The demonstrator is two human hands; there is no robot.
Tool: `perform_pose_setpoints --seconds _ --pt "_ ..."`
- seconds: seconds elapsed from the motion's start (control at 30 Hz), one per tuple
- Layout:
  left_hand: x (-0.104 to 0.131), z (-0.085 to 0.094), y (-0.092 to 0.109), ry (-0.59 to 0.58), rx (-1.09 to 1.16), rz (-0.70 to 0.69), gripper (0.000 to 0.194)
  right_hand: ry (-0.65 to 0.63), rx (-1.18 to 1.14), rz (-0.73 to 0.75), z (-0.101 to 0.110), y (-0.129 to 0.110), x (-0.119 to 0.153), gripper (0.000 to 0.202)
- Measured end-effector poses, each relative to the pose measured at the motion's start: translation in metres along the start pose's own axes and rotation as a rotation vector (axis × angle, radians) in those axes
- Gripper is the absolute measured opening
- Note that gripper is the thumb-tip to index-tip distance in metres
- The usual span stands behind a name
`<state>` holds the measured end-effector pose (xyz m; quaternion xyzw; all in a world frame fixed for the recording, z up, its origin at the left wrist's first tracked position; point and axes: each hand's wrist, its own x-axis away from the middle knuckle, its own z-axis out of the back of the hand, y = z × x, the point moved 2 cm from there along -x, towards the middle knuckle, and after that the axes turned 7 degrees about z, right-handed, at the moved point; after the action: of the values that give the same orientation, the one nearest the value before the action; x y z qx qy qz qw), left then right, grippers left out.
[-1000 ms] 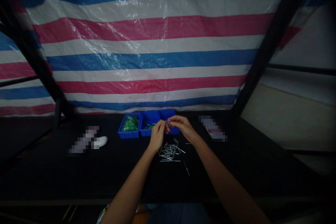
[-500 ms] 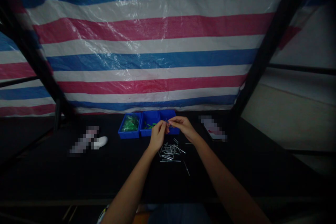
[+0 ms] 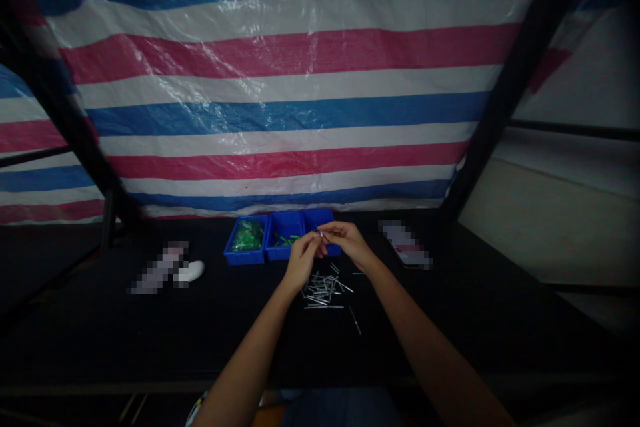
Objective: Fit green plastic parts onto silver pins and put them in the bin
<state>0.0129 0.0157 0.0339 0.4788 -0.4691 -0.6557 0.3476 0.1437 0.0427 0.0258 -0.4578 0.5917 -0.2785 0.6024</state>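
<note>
My left hand and my right hand meet at the fingertips, in front of the right blue bin. Both are closed in a pinch around something small and partly shiny, too small to make out. Below them a loose pile of thin silver metal pins lies on the black table, with a few single ones beside it. The middle blue bin holds small green pieces. In the left blue bin is a clear bag of green pieces.
A white rounded object lies on the left of the table beside a blurred-out item. A phone-like object, partly blurred, lies at the right. Striped plastic sheeting hangs behind, between dark frame posts.
The fingertips have shifted slightly around the small object, which now shows at a different angle. The hands otherwise stay in nearly the same place, and the pile looks unchanged.
</note>
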Motion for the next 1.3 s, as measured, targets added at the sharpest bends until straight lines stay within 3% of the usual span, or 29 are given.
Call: perform_pose_setpoints --seconds 0.6,0.93,1.3 --pt "-0.002 -0.001 -0.003 0.044 0.081 0.104 0.029 0.06 0.105 0.058 0.001 0.002 -0.002 0.016" --pt "-0.005 0.002 -0.012 0.063 0.164 0.199 0.034 -0.018 0.205 0.136 -0.001 0.0 0.0 0.009" --pt "-0.006 0.003 -0.015 0.056 0.275 0.283 0.036 -0.002 0.556 0.323 -0.008 -0.016 0.006 0.011"
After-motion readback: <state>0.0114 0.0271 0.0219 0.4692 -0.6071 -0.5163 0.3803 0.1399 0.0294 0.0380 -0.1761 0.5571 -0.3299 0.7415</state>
